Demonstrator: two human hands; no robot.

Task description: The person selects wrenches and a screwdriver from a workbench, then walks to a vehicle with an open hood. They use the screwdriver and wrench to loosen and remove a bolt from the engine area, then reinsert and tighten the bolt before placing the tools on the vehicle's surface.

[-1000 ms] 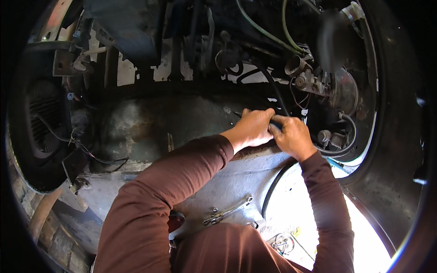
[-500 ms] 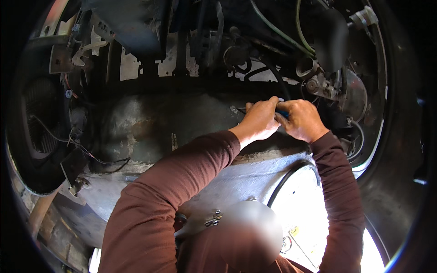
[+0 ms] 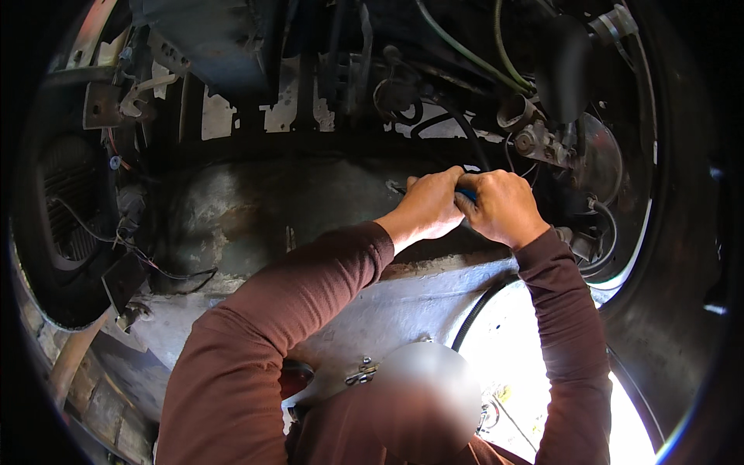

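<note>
My left hand (image 3: 428, 203) and my right hand (image 3: 500, 208) meet right of centre, over the dark metal panel (image 3: 310, 194). A narrow blue object (image 3: 466, 193) shows between them, under my right thumb; most of it is hidden, so its kind is unclear. My right fingers are closed round it. Curled fingers close my left hand as well, pressed against the right, and what it grips is covered. A black hose (image 3: 465, 133) comes down from above to just behind the hands.
Green-tinted hoses (image 3: 504, 58), a metal valve-like fitting (image 3: 542, 145) and a round disc-like part (image 3: 601, 159) lie at the upper right. Loose wires (image 3: 167, 271) hang at the left. Below are a pale metal ledge (image 3: 434, 291) and a black cable (image 3: 474, 310) beside a bright opening.
Both hands, still together, have shifted slightly left in the picture. The surroundings have also moved a little left. The grip looks much the same.
</note>
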